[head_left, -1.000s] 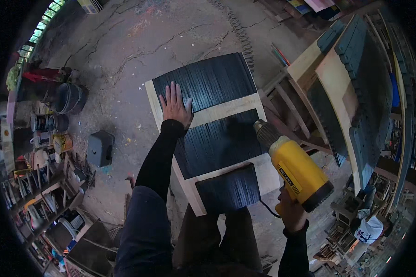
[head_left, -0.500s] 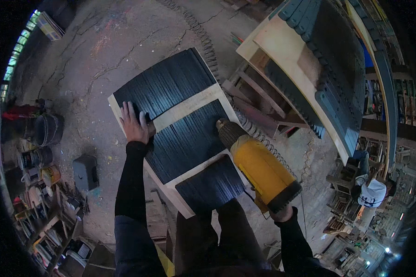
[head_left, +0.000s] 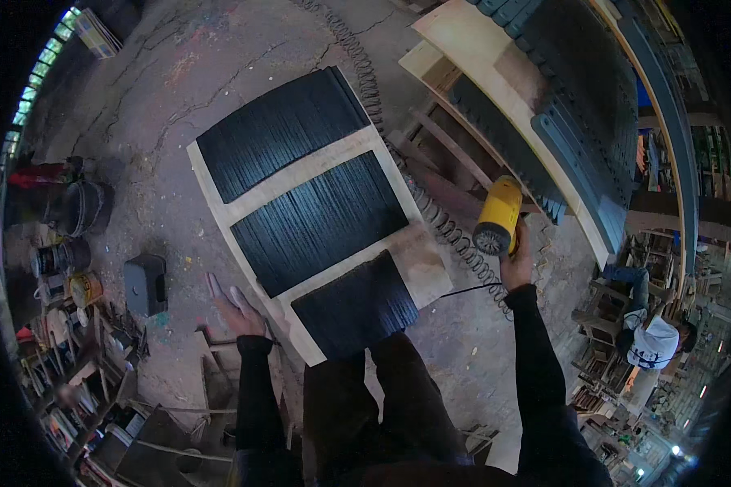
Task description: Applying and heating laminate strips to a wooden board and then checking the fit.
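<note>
A pale wooden board with three black, grooved rectangles on it lies tilted in front of my legs. The largest black patch is at the far end, another in the middle, and the smallest nearest me. My right hand grips a yellow heat gun off the board's right side; its nozzle is turned out of sight. Beside the board's lower left edge, my left hand has its fingers spread and holds nothing. A short dark cord runs between the gun's side and the board.
A coiled hose snakes along the floor right of the board. Stacked curved panels stand on a wooden frame at the upper right. A grey case, buckets and a cluttered rack line the left. A person sits far right.
My left hand has come off the board's left edge and moved down toward me. The heat gun has swung away from the middle patch to the upper right, its rear now toward me.
</note>
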Motion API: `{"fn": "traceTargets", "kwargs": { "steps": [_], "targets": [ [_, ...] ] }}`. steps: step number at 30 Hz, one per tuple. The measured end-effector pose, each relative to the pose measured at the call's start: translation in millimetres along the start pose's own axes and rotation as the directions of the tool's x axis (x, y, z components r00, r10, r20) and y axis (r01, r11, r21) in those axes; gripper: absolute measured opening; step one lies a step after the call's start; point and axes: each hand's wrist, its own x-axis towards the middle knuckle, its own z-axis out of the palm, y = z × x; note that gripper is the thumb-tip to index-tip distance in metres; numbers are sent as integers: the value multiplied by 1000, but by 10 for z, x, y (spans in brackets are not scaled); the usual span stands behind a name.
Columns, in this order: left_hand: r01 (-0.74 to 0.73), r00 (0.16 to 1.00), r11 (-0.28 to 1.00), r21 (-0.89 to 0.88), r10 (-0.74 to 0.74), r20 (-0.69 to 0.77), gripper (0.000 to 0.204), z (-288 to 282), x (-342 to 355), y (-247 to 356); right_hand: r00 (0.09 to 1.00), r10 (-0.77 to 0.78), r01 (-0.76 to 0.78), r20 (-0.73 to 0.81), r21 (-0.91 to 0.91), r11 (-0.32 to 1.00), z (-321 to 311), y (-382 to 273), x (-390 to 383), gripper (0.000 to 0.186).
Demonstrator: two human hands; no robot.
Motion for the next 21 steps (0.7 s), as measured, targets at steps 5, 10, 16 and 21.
{"fn": "traceTargets", "kwargs": {
  "steps": [5,10,16,21],
  "targets": [
    [209,978,976,64,-210,17,57,-110,-669,-63,988,-2,3,-152,1,1000,85,1035,454,68],
    [312,950,948,-61,-311,29,54,-101,-959,-37,965,-35,-20,-259,-207,978,150,1949,1067,44],
    [388,921,915,-113,-380,88,54,102,-923,-204,857,515,-458,-3,456,764,405,2562,1537,40],
    [542,838,813,-214,-506,202,54,305,-736,-279,912,407,-402,57,-78,912,485,3102,1853,42]
  ]
}}
